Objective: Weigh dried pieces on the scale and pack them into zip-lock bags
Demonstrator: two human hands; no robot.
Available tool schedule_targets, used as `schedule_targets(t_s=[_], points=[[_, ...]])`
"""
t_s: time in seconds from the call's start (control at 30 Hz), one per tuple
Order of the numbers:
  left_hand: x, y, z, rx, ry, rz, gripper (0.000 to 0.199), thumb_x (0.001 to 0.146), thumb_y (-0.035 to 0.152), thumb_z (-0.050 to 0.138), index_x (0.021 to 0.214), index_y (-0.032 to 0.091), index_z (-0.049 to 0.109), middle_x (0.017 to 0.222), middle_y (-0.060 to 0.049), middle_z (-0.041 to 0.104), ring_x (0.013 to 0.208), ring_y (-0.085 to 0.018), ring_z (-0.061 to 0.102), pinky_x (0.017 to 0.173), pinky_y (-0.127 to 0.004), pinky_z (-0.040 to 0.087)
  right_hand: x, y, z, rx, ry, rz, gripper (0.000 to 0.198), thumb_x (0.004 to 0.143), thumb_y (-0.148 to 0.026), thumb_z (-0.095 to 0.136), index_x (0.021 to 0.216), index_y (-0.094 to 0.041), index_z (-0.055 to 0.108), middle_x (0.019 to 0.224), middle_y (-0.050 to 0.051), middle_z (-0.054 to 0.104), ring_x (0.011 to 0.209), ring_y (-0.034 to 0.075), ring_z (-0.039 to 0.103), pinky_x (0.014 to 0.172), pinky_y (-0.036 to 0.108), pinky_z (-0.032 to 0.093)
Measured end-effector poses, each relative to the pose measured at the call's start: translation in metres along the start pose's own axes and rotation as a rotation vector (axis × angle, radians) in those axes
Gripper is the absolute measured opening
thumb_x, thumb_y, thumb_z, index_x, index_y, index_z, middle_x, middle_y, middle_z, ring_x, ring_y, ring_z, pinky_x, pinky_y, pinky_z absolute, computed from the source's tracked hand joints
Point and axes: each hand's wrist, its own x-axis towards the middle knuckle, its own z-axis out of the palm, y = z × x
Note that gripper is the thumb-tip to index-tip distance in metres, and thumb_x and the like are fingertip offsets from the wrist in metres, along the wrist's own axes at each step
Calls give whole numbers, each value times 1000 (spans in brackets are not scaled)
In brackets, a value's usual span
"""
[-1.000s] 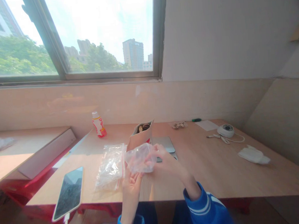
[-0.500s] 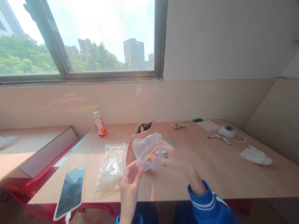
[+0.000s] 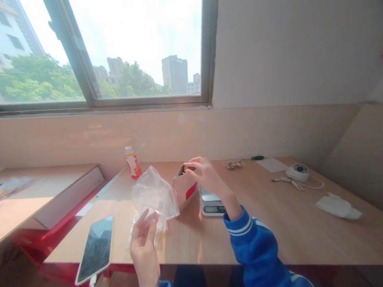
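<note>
My left hand (image 3: 145,238) is closed on a clear zip-seal plastic bag (image 3: 154,192), which it holds up over the left half of the table. Nothing solid shows inside that bag. More clear plastic bags lie beneath it, mostly covered. My right hand (image 3: 206,172) is at the mouth of an upright brown paper bag (image 3: 183,193) with a red patch. Its thumb and fingers are pinched together there; what they hold, if anything, is too small to make out. Right of the paper bag, partly under my right wrist, stands a silver kitchen scale (image 3: 213,208).
A red-and-white drink bottle (image 3: 133,163) stands behind. The phone (image 3: 96,247) with its cable lies at the table's left front edge. Farther right are a small bag of brown pieces (image 3: 234,164), a green pen (image 3: 257,158), paper (image 3: 272,165), a white round device (image 3: 297,173) and a crumpled white bag (image 3: 338,206).
My right hand has left the plastic bag and moved to the paper bag's mouth. My left hand has shifted left with the plastic bag, where tan contents showed before. The scale is more exposed.
</note>
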Motion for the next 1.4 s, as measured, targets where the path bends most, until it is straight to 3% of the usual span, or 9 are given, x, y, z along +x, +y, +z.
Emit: schedule_targets(t_s=[0.3, 0.47, 0.7, 0.83, 0.93, 1.03, 1.1, 1.23, 1.4], points=[[3, 1, 1, 8, 15, -16, 45, 67, 35, 73, 109, 22, 63, 109, -4, 66, 101, -19, 62, 96, -35, 45, -2, -3, 5, -232, -177, -70, 42, 99, -31, 31, 73, -20, 62, 76, 3, 67, 82, 17, 57, 84, 32, 36], [1, 3, 2, 15, -13, -14, 43, 70, 35, 71, 110, 22, 62, 113, -4, 64, 105, -19, 60, 98, -35, 43, -2, -1, 9, -221, -41, -44, 41, 99, -32, 28, 85, -19, 64, 93, 6, 67, 92, 18, 56, 89, 34, 33], [-3, 11, 4, -28, -45, -36, 45, 70, 35, 71, 113, 23, 61, 109, -4, 65, 94, -16, 64, 84, -27, 50, -4, 1, 10, -168, -37, -3, 36, 99, -30, 30, 93, -21, 64, 101, 6, 66, 102, 19, 54, 94, 39, 29], [-10, 16, 10, -51, -49, -5, 49, 68, 35, 73, 114, 23, 61, 105, -3, 67, 89, -16, 65, 78, -25, 52, -16, -24, 6, 19, 66, 46, 32, 97, -34, 32, 103, -23, 61, 112, 6, 58, 110, 19, 49, 97, 38, 31], [-19, 20, 18, -30, -67, 18, 50, 68, 36, 73, 114, 23, 59, 102, -3, 67, 89, -17, 66, 77, -25, 53, -35, -46, 5, 229, 4, 76, 32, 93, -43, 41, 112, -22, 57, 115, 8, 53, 109, 21, 49, 93, 36, 38], [-30, 21, 22, 28, -151, 19, 50, 71, 37, 71, 117, 22, 56, 103, -5, 67, 91, -19, 66, 79, -29, 54, -54, -59, 6, 464, -106, 140, 46, 86, -48, 54, 123, -22, 49, 116, 7, 53, 105, 21, 52, 89, 34, 44], [-36, 19, 21, 82, -229, 31, 49, 72, 37, 70, 117, 21, 55, 109, -7, 65, 98, -22, 64, 86, -34, 52, -64, -60, 5, 586, -145, 218, 50, 83, -45, 59, 126, -23, 44, 112, 5, 56, 100, 19, 55, 87, 32, 46], [-39, 13, 15, 107, -342, 22, 55, 67, 42, 72, 115, 20, 57, 119, -11, 61, 111, -27, 57, 95, -37, 47, -80, -48, 2, 748, -122, 375, 39, 85, -39, 57, 120, -26, 47, 102, 2, 61, 93, 16, 60, 80, 30, 50], [-33, 12, 18, -78, -258, -116, 58, 77, 61, 50, 116, 18, 58, 111, -10, 65, 103, -24, 61, 87, -35, 49, -101, -34, -4, 756, -192, 449, 39, 81, -38, 64, 116, -26, 53, 105, 2, 63, 97, 18, 60, 85, 33, 50]])
